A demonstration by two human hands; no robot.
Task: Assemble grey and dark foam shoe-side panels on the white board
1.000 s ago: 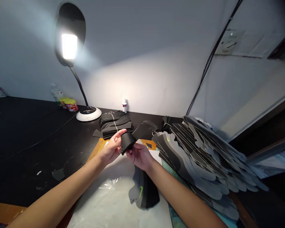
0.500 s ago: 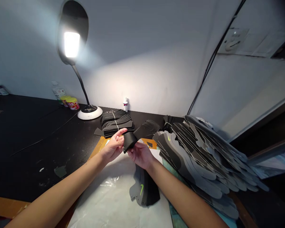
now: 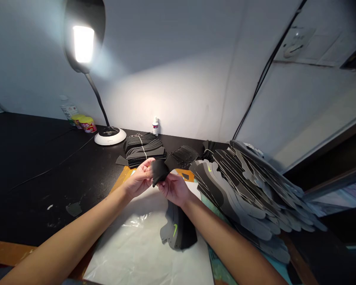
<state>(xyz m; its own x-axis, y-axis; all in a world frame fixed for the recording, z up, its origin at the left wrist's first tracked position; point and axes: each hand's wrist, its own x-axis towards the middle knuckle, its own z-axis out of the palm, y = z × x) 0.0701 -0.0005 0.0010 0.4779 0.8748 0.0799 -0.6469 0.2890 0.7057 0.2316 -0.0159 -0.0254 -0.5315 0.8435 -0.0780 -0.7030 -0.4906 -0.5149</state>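
Between both hands a small black piece [image 3: 159, 171] is held up over the top of a white plastic-covered sheet [image 3: 142, 241]. My left hand [image 3: 140, 179] pinches its left edge with thumb and fingers. My right hand [image 3: 174, 189] grips its lower right side, fingers curled. Below my right hand, a grey and black shoe-upper piece [image 3: 178, 229] with a yellow-green swoosh lies on the sheet, its top partly hidden by the hand. Just behind my hands are a tied stack of black pieces [image 3: 145, 150] and a fanned row of black pieces [image 3: 185, 155].
On the right, a large fanned pile of grey and black uppers [image 3: 243, 190] spreads over the table. A lit lamp with a white base [image 3: 110, 136] stands at the back left, near yellow-lidded tubs [image 3: 87, 124]. A small white bottle [image 3: 155, 127] stands against the wall.
The black piece has been turned and spread a little between my fingers, and my left index finger now lies closer to it. The view has shifted slightly.
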